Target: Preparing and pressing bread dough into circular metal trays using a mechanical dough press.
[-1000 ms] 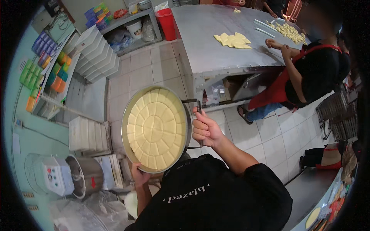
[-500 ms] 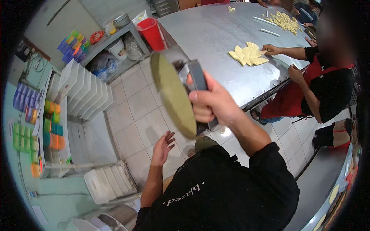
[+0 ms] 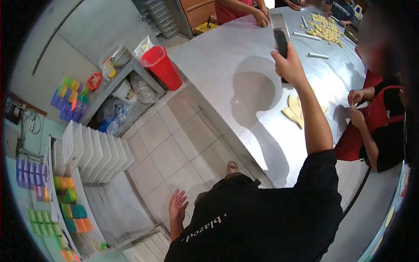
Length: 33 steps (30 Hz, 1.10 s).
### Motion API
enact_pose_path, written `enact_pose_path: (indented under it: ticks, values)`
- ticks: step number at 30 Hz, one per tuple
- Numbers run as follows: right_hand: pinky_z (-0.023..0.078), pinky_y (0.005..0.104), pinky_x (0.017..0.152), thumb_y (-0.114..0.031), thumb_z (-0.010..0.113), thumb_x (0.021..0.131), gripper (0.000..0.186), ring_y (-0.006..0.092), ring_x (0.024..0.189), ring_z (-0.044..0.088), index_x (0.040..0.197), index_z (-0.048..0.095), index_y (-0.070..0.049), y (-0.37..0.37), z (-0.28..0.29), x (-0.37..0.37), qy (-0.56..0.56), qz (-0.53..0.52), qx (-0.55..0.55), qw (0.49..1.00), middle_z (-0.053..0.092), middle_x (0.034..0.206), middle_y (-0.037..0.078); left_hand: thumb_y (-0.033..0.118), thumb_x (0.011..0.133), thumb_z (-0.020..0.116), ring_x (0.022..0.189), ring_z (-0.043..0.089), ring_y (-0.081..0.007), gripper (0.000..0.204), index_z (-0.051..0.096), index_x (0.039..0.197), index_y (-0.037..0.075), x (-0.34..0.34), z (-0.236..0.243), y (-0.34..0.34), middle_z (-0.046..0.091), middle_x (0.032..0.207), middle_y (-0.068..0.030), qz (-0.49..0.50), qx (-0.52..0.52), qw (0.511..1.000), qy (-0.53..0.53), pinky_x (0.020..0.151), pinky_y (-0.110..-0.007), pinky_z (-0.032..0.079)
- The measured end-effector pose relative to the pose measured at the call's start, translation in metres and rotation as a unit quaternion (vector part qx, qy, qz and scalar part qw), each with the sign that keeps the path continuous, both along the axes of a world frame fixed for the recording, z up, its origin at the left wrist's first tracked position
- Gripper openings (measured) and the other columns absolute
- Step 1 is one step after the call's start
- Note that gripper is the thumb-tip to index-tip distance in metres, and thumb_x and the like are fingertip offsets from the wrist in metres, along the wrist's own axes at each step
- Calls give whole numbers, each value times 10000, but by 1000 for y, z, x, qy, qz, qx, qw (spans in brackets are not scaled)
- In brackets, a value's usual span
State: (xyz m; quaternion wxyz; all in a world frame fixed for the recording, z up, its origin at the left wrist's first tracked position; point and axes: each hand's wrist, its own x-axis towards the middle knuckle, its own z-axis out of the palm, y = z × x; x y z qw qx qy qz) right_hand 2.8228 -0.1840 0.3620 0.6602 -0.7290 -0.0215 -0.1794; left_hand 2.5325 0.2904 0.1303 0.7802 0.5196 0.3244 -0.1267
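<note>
Holding a metal pan (image 3: 279, 21) up over the far part of a steel bench (image 3: 209, 65), the person's right hand (image 3: 288, 65) is curled around its dark handle (image 3: 280, 43). The step in hand appears to be handling the pan at arm's length; the next move seems to call for a firm wrist and a level grip, since only one hand bears the weight. The pan shows nearly edge-on as a narrow grey strip, partly covered by the handle and fist. Its inside is hidden, and whether it touches the bench cannot be told.

Just near of the pan, pale yellow cut dough (image 3: 294, 111) lies flat on the bench, partly covered by the outstretched forearm. Beyond, to the far right, are white rods (image 3: 307, 36) and a spread of small dough pieces (image 3: 327, 30).

The left hand (image 3: 177, 205) is empty, fingers loosely spread above the tiled floor (image 3: 174, 153). To the right, a co-worker in a red apron (image 3: 382, 113) has both hands close together. A red bin (image 3: 161, 65) stands left of the bench.
</note>
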Motion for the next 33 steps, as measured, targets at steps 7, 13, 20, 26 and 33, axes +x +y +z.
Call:
enact_pose_path:
  ticks: [7, 13, 20, 26, 33]
  values:
    - [399, 308, 507, -173, 572, 843, 253, 171, 565, 503, 1006, 444, -28, -54, -32, 134, 0, -127, -222, 967, 491, 667, 71, 186, 889, 516, 797, 526, -129, 406, 434, 1261, 44, 210, 37, -2, 585, 994, -80, -84, 66, 988, -110, 708, -252, 407]
    - [422, 433, 785, -122, 543, 796, 334, 404, 936, 545, 1115, 466, -57, -90, -110, 209, 86, -20, -419, 904, 566, 1004, 247, 148, 909, 481, 813, 511, -124, 329, 469, 1204, 4, 450, 68, -112, 580, 927, -68, -403, -68, 878, -249, 768, -270, 420]
    - [459, 466, 668, -268, 477, 876, 255, 352, 826, 607, 1124, 486, -212, -48, -134, 271, 366, -28, -420, 830, 626, 909, 164, 210, 914, 444, 993, 543, -188, 340, 478, 1201, 31, 655, 33, -355, 584, 1057, -70, -400, -347, 848, 3, 864, -337, 428]
    - [471, 456, 636, -337, 462, 887, 270, 344, 789, 618, 1126, 506, -219, -50, -128, 328, 398, -70, -406, 819, 640, 873, 140, 313, 909, 386, 906, 590, -243, 354, 559, 1099, 69, 753, -9, -485, 601, 1024, -85, -407, -409, 815, 51, 823, -360, 470]
    - [476, 448, 669, -299, 477, 876, 285, 335, 820, 616, 1146, 516, -217, -53, -110, 382, 407, -107, -369, 829, 641, 906, 136, 354, 900, 373, 894, 585, -247, 391, 572, 1060, 57, 786, 7, -516, 600, 1006, -77, -390, -313, 862, -89, 827, -366, 465]
